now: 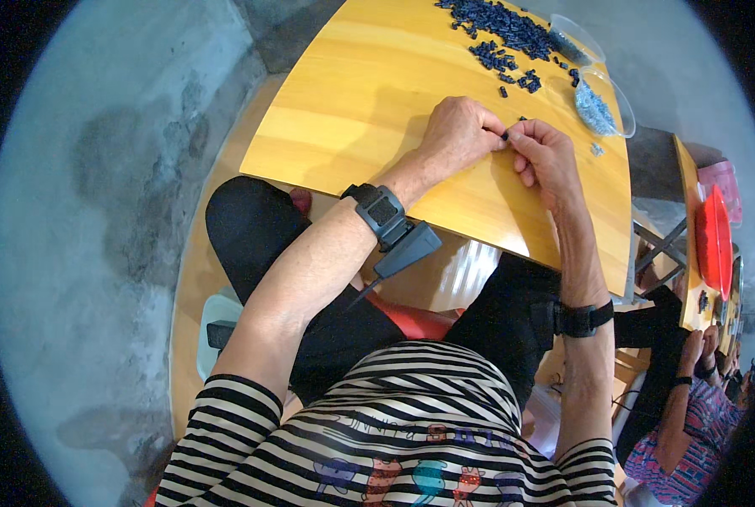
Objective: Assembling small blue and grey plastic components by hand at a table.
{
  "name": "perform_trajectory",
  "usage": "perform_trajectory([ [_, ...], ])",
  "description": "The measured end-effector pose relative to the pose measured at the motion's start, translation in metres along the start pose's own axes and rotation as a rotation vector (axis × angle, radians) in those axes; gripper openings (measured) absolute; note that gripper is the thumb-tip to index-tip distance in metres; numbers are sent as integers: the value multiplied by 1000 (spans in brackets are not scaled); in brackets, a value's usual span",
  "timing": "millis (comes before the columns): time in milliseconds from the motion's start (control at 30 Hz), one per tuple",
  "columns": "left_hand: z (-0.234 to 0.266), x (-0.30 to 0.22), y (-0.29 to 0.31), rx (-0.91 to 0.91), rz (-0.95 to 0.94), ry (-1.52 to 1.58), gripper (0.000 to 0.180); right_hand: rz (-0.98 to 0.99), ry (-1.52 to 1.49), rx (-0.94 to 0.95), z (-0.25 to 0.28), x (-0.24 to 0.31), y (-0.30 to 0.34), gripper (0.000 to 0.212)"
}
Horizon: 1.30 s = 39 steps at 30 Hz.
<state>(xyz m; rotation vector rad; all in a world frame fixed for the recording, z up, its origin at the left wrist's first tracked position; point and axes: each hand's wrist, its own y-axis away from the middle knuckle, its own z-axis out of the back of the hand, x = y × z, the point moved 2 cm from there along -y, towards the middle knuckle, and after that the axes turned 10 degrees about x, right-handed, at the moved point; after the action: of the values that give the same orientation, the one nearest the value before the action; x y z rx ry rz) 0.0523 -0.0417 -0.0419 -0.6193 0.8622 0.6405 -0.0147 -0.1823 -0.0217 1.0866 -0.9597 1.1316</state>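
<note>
Above the near part of a yellow wooden table (327, 110), both of my hands meet fingertip to fingertip. My left hand (462, 131) is closed in a pinch at a small dark piece (505, 136). From the other side, the thumb and forefinger of my right hand (548, 154) pinch at the same spot, its other fingers curled. Most of the piece is hidden by the fingertips. Beyond them lies a spread pile of small dark blue pieces (512, 29). A clear tub of light blue bits (595, 111) lies tilted to the right of it.
Another clear tub (575, 40) with dark contents stands at the far right edge. A few pale blue bits (597, 149) lie near my right hand. At the far right, a person (686, 422) sits by another table with a red basin (714, 241). A grey wall rises on the left.
</note>
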Motion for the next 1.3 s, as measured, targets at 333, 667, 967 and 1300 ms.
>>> perform_trajectory([
  [333,4,-2,1,5,-77,-128,15,-54,0,51,2,6,-2,9],
  [667,1,1,2,-55,-176,-196,14,-31,-9,50,8,3,-4,13],
  [967,4,-2,6,-67,-123,-112,13,499,-54,-110,-16,60,-45,37],
  [1300,3,-1,6,-68,-88,-104,15,439,-139,-83,-9,44,-39,30],
])
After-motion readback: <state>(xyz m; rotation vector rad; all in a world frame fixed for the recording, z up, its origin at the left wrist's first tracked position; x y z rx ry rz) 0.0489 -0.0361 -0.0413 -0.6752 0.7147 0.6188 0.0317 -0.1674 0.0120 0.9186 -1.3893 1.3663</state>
